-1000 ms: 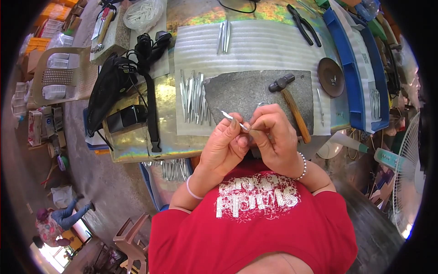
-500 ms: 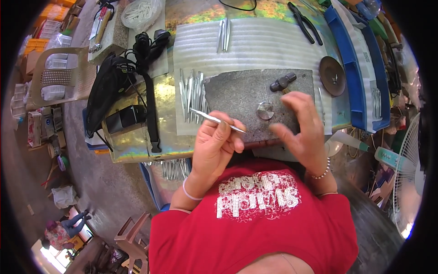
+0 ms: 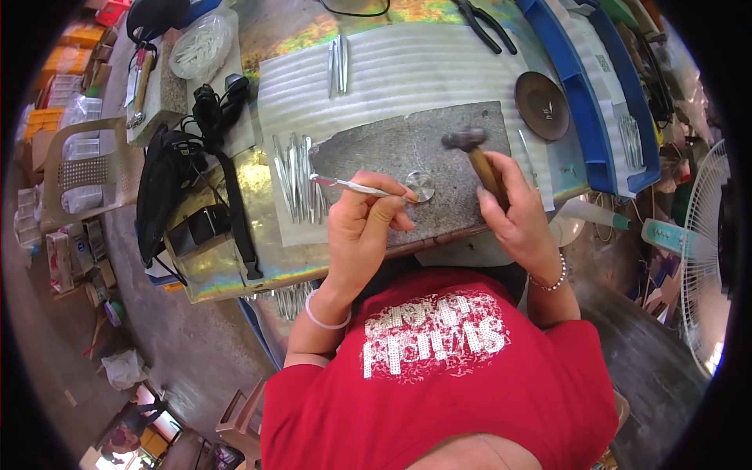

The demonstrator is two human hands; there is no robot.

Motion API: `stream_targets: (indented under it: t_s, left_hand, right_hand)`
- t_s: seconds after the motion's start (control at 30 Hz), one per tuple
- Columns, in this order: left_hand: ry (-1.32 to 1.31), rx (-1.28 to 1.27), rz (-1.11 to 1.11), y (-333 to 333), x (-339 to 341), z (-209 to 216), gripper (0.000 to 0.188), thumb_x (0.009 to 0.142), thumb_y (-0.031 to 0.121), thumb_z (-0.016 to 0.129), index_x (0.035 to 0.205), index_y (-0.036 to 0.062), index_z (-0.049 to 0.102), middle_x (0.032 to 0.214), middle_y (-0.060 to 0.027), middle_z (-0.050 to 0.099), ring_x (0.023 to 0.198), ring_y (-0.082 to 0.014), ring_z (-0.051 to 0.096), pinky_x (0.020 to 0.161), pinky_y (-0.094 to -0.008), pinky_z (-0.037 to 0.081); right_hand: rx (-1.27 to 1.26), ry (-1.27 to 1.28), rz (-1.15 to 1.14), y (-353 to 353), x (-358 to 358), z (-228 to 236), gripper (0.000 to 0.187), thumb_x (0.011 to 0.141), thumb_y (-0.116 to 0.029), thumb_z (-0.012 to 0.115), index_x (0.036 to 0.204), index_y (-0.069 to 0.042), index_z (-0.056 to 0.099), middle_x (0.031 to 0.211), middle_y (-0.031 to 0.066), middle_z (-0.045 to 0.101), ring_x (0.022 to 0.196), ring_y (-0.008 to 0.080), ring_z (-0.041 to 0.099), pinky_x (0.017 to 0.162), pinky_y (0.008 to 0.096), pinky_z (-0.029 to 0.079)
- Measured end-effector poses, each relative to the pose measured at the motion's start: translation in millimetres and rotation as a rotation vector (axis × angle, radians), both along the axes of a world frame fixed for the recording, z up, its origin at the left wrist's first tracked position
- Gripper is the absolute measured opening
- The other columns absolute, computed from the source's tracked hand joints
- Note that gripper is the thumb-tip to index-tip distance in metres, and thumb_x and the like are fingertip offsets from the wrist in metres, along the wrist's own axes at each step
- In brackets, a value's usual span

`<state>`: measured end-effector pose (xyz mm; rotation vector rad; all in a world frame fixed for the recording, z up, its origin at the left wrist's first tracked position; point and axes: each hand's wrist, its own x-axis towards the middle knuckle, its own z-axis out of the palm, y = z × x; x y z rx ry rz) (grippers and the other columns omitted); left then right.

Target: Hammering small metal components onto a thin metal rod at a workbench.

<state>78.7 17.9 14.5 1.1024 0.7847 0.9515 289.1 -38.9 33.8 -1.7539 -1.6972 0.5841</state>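
A grey floor (image 3: 176, 341) and a beige plastic chair (image 3: 88, 160) lie beyond a bench (image 3: 227, 286) with a shiny, gold-tinted top. Far to the left of the hands, a black bag (image 3: 166, 200) with a trailing strap crowds the bench; beyond it sits a clear plastic bag (image 3: 202, 48) of pale slender pieces. A loose row of slim metal pieces (image 3: 293, 178) lies just left of the left hand, a smaller bunch (image 3: 338, 66) farther ahead. Past the right hand are a round brown dish (image 3: 541, 106), black-handled pliers (image 3: 487, 27) and a long blue tray (image 3: 583, 94).

Ribbed white foam (image 3: 399, 66) underlies a rough grey stone slab (image 3: 376, 141). The left hand (image 3: 363, 223) pinches a narrow, silvery, pointed strip (image 3: 341, 183), its near end beside a smooth round metal disc (image 3: 421, 186) between the hands. The right hand (image 3: 519, 211) grips the wooden handle of a dark-headed hammer (image 3: 483, 168), held over the slab.
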Motion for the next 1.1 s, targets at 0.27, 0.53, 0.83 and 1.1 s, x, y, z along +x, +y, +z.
stream_targets:
  t_s: [0.27,0.53,0.83,1.1]
  left_hand:
    - [0.240,0.206,0.035,3.4,12.1,-6.1,0.005,0.089,-0.003,0.053,0.090,-0.0019,0.058,0.083,-0.0062,0.062,0.062,-0.0103,0.061,0.056,-0.0216,0.048]
    - [0.253,0.208,0.036,2.5,14.9,-3.5,0.004,0.090,-0.004,0.053,0.090,-0.0029,0.057,0.084,-0.0074,0.062,0.064,-0.0115,0.062,0.058,-0.0224,0.050]
    - [0.322,0.306,-0.003,6.4,14.4,-0.7,0.005,0.090,-0.005,0.052,0.088,-0.0032,0.056,0.084,-0.0085,0.062,0.065,-0.0134,0.063,0.058,-0.0231,0.050]
    - [0.325,0.292,-0.030,9.2,14.2,0.2,0.005,0.090,-0.004,0.052,0.087,-0.0035,0.056,0.084,-0.0082,0.062,0.065,-0.0134,0.064,0.058,-0.0232,0.050]
  right_hand:
    - [-0.080,0.814,-0.031,-18.8,-1.7,1.3,0.040,0.095,-0.007,0.049,0.133,-0.002,0.037,0.086,0.0019,0.051,0.060,0.0032,0.042,0.049,0.0168,0.034]
    - [-0.100,0.750,-0.010,-24.0,0.2,-3.3,0.044,0.094,-0.004,0.051,0.135,-0.001,0.037,0.085,0.0006,0.051,0.063,0.0027,0.042,0.054,0.0167,0.035]
    - [-0.110,0.735,0.030,-22.2,0.4,-0.5,0.050,0.093,-0.002,0.052,0.139,-0.002,0.033,0.090,0.0015,0.053,0.069,0.0030,0.045,0.057,0.0164,0.036]
    - [-0.106,0.736,-0.022,-20.7,-2.2,5.2,0.042,0.089,-0.004,0.057,0.129,-0.002,0.045,0.093,0.0077,0.060,0.081,0.0118,0.059,0.074,0.0254,0.048]
